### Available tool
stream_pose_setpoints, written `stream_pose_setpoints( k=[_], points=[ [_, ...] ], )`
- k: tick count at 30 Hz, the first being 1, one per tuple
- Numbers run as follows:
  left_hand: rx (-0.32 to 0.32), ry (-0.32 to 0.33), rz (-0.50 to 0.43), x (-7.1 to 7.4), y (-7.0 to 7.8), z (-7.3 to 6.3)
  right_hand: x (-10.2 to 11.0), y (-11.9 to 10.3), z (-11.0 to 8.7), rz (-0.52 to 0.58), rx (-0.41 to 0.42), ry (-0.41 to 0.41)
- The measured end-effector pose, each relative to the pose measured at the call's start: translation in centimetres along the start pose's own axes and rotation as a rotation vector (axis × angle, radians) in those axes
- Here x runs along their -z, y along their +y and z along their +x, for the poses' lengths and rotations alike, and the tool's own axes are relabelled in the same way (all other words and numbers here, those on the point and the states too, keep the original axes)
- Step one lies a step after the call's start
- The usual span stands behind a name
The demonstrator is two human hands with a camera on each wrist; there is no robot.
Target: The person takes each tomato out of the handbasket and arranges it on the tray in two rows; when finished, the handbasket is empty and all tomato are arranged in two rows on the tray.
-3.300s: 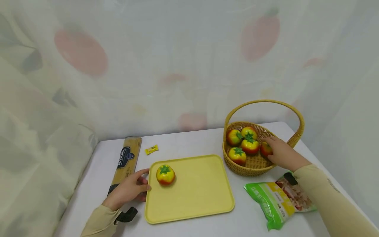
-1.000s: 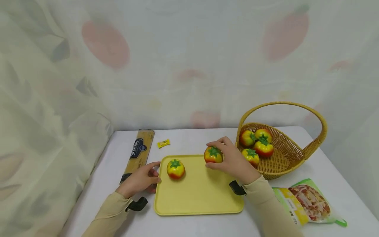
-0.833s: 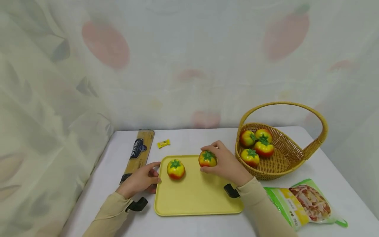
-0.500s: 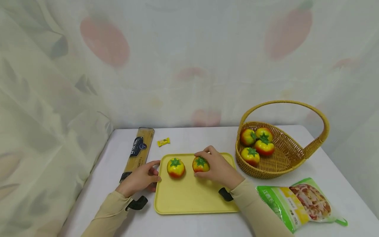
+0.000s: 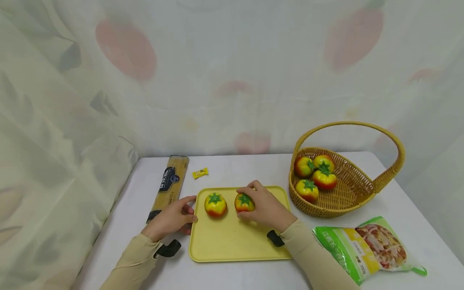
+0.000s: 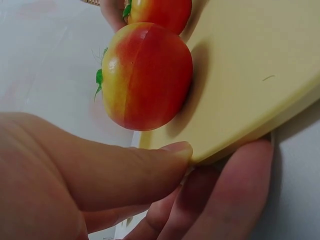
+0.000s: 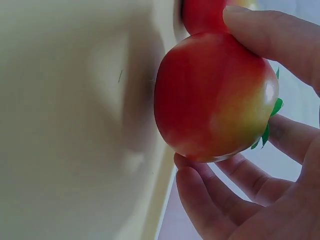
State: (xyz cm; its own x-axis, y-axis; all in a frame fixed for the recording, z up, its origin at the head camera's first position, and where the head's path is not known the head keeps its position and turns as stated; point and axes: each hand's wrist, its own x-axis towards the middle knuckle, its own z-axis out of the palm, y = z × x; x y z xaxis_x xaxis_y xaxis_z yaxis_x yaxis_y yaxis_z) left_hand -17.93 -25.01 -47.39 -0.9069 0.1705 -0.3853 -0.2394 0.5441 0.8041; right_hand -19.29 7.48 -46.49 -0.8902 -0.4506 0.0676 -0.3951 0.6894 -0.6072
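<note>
the right hand (image 5: pixel 266 205) holds a red-and-yellow tomato (image 5: pixel 244 203) between its thumb and curled fingers, green leaves up. 3.3 seconds ago that hand was in the wicker basket (image 5: pixel 348 197), at a fifth tomato; now the basket bears four tomatoes (image 5: pixel 324 179). since a second ago the held tomato has shifted leftward and nearer the wearer, over the yellow tray (image 5: pixel 232 243), and is now near the other tomato (image 5: pixel 215 206), with a small gap between them. i cannot tell whether it touches the tray. the left hand (image 5: pixel 172 219) pinches the tray's left edge, thumb at the rim and fingers beneath, just as a second ago. the other tomato sits on the tray in the same spot. the green food bag (image 5: pixel 362 249) on the counter (image 5: pixel 246 167) is less covered by the right sleeve than a second ago.
</note>
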Motion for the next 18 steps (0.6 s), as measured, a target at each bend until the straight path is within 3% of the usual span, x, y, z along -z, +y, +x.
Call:
stream_pose_setpoints(
  k=[18],
  points=[
    [0.016, 0.020, 0.017, -0.15, 0.26, -0.24, -0.27, 0.08, 0.07, -0.016, 0.001, -0.002]
  ],
)
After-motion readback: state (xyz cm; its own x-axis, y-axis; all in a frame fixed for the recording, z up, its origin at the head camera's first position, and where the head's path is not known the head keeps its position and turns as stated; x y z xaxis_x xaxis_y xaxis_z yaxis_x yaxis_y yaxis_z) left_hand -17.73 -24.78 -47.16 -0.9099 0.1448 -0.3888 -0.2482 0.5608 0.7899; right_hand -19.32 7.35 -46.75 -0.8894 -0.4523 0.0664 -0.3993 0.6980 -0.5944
